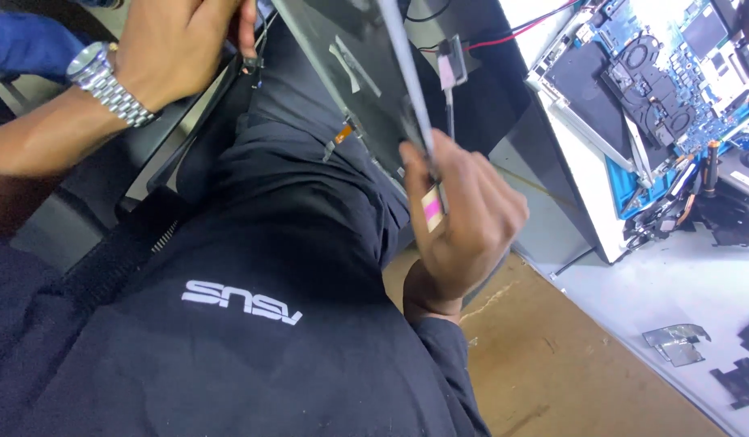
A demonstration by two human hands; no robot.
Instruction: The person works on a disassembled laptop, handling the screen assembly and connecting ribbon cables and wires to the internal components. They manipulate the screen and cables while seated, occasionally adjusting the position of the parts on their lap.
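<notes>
My right hand [463, 218] grips the lower edge of a thin grey display panel [350, 65] that tilts up over my lap. A small pink strip [432, 209] shows between its fingers. My left hand [176, 44], with a silver watch [107, 81] on the wrist, is closed at the top left on the panel's far side, beside a black frame [188, 121]. Its fingertips pinch near a small black cable end [251, 63]. What is inside its palm is hidden.
An opened laptop [657, 89] with a blue circuit board and two fans lies on a white table [674, 275] at the right. Red and black wires [512, 32] run behind the panel. A foil scrap [675, 340] and black pieces [742, 380] lie on the table; a brown board [552, 364] sits below.
</notes>
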